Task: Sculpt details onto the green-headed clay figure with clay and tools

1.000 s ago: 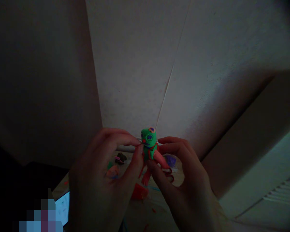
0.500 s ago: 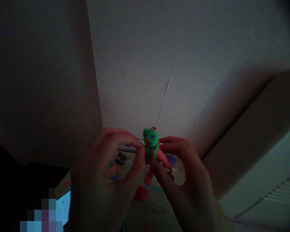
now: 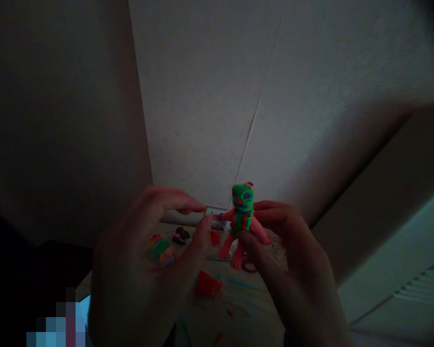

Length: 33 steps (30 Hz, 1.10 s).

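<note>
A small clay figure (image 3: 242,218) with a green head and body, red-orange arms and legs and purple eyes stands upright in the air. My right hand (image 3: 292,270) pinches its torso between thumb and fingers. My left hand (image 3: 148,270) hovers just to its left, fingers curled and slightly apart, with thumb and forefinger close to the figure's outstretched arm; nothing shows in that hand. The room is very dark.
Below the hands a low table (image 3: 235,308) carries clay bits: a red lump (image 3: 207,284), a green and orange piece (image 3: 161,250), a dark piece (image 3: 181,235), a thin blue strip (image 3: 238,282). A lit screen (image 3: 83,306) glows at the lower left. White walls rise behind.
My right hand has carried the figure to the right and turned it so its arms and legs show. My left hand has come off the figure and drawn back a little.
</note>
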Available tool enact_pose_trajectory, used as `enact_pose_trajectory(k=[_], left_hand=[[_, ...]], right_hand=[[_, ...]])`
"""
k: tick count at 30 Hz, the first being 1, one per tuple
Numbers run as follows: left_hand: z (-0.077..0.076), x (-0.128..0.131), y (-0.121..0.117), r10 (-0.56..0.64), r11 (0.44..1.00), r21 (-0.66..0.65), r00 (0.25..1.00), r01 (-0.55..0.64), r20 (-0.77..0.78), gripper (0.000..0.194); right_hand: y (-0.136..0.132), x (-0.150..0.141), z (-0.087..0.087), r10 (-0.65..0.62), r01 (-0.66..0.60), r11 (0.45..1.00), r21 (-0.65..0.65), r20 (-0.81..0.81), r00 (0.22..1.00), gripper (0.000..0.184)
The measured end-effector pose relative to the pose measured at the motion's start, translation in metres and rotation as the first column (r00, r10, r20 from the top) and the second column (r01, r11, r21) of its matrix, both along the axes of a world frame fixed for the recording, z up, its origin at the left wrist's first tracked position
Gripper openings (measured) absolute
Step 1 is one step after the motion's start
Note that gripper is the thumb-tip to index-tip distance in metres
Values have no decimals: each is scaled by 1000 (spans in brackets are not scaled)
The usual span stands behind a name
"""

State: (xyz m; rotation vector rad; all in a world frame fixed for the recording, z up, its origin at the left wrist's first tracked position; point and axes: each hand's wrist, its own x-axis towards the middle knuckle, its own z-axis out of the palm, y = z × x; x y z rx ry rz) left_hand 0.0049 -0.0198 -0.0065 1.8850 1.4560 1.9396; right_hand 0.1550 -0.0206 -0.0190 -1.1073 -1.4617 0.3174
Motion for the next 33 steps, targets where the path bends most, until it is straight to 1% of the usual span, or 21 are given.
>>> enact_pose_trajectory(k=[2,3,5,8,10,14,16,19,21,25,28,33], left_hand=[[-1,-1,1,68,998,-17,996,-67,59,5],[-2,-2,2,84,996,-26,994,-82,76,7],[-2,-4,2,74,997,-39,994,-71,76,9],[-1,-10,3,27,998,-51,999,-24,42,12],[0,-13,4,-21,997,-68,1000,22,14,10],[3,-14,4,-74,993,-88,995,79,59,9],[5,-13,3,-142,984,-96,986,150,82,8],[6,-11,3,-268,954,-127,962,274,61,8],[5,-10,3,-295,946,-127,954,299,52,11],[3,-8,4,-285,943,-142,951,301,122,10],[3,-7,5,-280,944,-144,953,295,116,8],[5,-5,6,-222,959,-156,968,238,116,8]], right_hand=[[0,6,0,-15,15,1000,-26,-15,1000,13],[0,8,0,-22,22,999,-36,-24,999,13],[0,10,0,-25,23,999,-47,-37,999,14],[0,10,2,-12,10,999,-50,-36,999,14],[1,9,4,4,-5,999,-49,-17,1000,14],[1,6,6,54,-52,997,-64,22,998,12],[1,6,6,74,-71,994,-77,37,997,11],[1,4,5,89,-85,995,-61,66,994,8],[1,2,4,81,-78,996,-38,82,993,7],[3,-1,1,24,-24,1000,-6,121,992,7],[3,-2,-1,5,-8,1000,19,155,988,7],[2,-5,-1,14,-18,1000,23,172,985,6]])
